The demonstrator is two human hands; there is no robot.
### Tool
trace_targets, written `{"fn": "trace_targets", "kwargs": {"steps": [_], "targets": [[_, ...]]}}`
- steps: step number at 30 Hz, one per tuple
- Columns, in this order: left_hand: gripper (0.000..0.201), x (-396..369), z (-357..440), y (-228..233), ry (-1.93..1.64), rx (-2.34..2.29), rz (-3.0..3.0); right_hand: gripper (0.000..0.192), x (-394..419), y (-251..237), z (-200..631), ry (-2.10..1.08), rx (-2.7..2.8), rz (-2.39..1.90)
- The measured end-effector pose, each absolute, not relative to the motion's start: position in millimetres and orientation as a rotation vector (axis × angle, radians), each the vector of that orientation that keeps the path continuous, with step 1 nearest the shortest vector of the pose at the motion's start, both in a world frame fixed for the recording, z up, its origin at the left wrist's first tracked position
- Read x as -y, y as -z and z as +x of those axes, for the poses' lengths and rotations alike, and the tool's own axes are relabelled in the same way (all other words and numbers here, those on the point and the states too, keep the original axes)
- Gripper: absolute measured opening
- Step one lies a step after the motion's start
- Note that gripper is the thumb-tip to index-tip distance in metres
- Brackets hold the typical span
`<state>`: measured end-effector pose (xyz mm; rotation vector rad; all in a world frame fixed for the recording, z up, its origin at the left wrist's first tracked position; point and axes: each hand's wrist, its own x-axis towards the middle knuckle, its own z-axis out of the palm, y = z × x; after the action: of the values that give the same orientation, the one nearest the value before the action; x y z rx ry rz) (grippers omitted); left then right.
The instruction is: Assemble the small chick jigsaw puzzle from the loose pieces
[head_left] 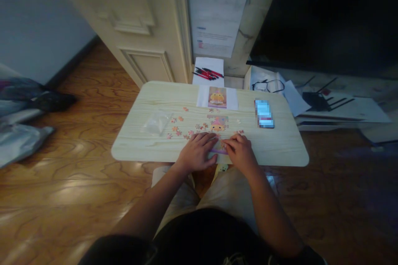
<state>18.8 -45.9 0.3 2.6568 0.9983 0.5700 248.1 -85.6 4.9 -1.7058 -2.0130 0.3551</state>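
A wide wooden floor (77, 132) runs under everything, with a panelled door (139, 29) and a dark television screen (326, 16) at the back of the room. In front of the seated person stands a low, pale wood-grain table (280, 145) with rounded corners. On its far edge lies a white sheet carrying the reference picture (217, 97) of a yellow cartoon figure, and to the right of that a blurred blue-and-white card or box (264, 114). Near the left end sits a clear plastic bag (156, 122), crumpled and flat; whether anything is in it cannot be told. The partly built jigsaw puzzle (218, 124) lies at the middle of the table, toward the near edge, with loose puzzle pieces (177, 130) scattered just to its left. The left hand (197, 151) rests palm down with fingers spread flat on the puzzle's lower left part, holding nothing that can be seen. The right hand (241, 151) sits just beside it, fingers curled and pinched narrow against the puzzle's lower edge; a piece between them cannot be made out. Behind the table lie red and black pens (208, 73) on white paper.
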Motion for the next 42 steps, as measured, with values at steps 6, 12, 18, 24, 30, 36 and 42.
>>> {"fn": "trace_targets", "kwargs": {"steps": [6,12,18,24,30,36,42], "targets": [[0.054,46,19,1,-0.58,-1.029,2.666,0.032,92,1,248,-0.274,2.004,-1.702],[0.06,46,19,1,-0.578,-1.023,2.656,0.031,92,15,244,-0.152,1.942,-1.648],[0.061,47,19,4,-0.603,-1.012,2.647,0.032,91,21,241,-0.124,1.998,-1.615],[0.058,46,20,4,-0.578,-1.006,2.688,0.031,90,24,239,-0.126,2.052,-1.594],[0.059,46,18,1,-0.561,-0.968,2.709,0.033,94,16,237,-0.149,2.069,-1.558],[0.061,46,18,2,-0.544,-0.996,2.695,0.036,94,13,236,-0.174,2.066,-1.552],[0.064,48,19,1,-0.572,-1.018,2.658,0.043,95,16,236,-0.195,2.058,-1.522]]}}
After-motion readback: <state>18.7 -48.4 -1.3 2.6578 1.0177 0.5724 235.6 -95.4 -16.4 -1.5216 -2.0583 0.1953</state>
